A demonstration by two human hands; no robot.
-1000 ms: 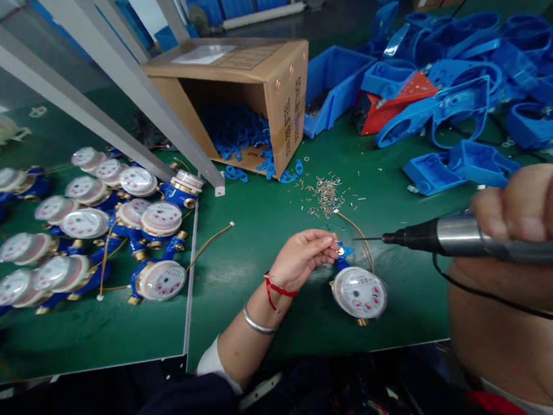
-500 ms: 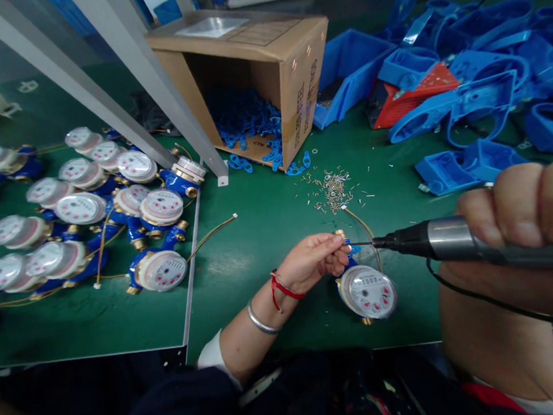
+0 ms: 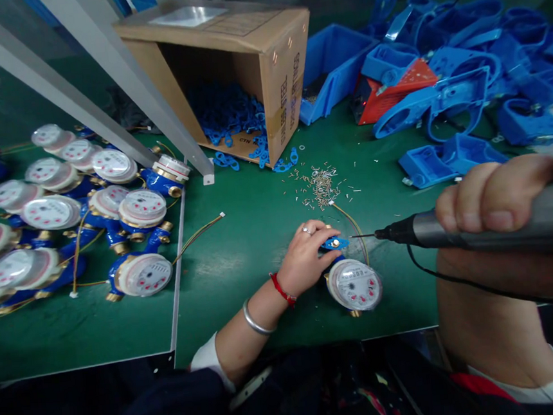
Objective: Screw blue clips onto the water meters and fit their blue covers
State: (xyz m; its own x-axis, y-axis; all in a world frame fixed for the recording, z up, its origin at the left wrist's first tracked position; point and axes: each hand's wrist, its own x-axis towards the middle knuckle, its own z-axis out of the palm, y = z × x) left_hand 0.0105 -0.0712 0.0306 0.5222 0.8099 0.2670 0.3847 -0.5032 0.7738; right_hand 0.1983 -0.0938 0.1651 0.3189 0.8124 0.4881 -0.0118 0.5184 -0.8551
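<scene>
A small blue tag [image 3: 334, 244] is pinched between the thumb and fingers of my left hand [image 3: 305, 256], at the top end of a water meter [image 3: 355, 284] with a clear round cover. My right hand [image 3: 490, 214] is wrapped round a grey and black electric screwdriver [image 3: 418, 230]. Its thin bit points left, the tip just right of the blue tag and apart from it. A thin wire with a white plug [image 3: 331, 203] curves up from the meter. Loose screws [image 3: 320, 184] lie in a heap beyond my left hand.
Many meters [image 3: 51, 212] crowd the left side. An open cardboard box [image 3: 289, 83] with blue tags stands beyond the screws, beside grey metal posts [image 3: 144, 83]. A blue bin [image 3: 335, 54], a red bin [image 3: 397, 93] and piled blue plastic housings [image 3: 464, 88] fill the far right.
The screwdriver bit has drawn back to the right, away from my left fingers. My left hand has shifted its fingers, and the blue tag shows more. The whole view has shifted slightly.
</scene>
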